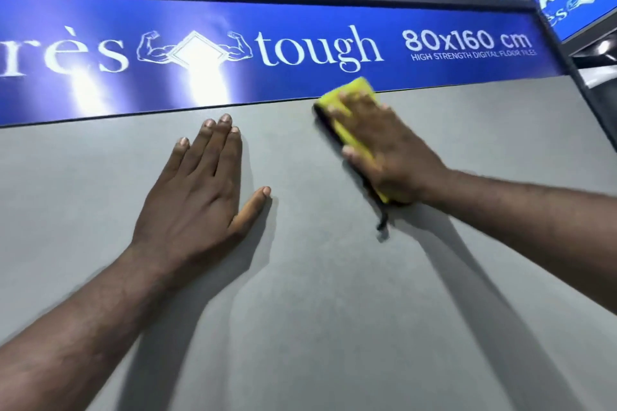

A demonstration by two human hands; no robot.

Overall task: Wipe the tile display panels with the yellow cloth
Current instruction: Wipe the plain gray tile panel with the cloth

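our left hand (pixel 197 190) lies flat on the grey tile panel (pixel 300 310), fingers straight and close together, thumb spread aside, gripping nothing; our right hand (pixel 384 143), blurred, presses the yellow cloth (pixel 359 87) against the panel with fingers stretched over it, not curled round it; the cloth sits at the panel's top edge, touching the blue banner (pixel 300 53) reading "tough 80x160 cm"; a dark strip hangs from the cloth's lower end.

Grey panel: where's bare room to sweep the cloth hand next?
Bare: grey panel between the forearms, between left hand and right hand, and left of the left hand. Crowded: top edge, where yellow cloth meets blue banner.
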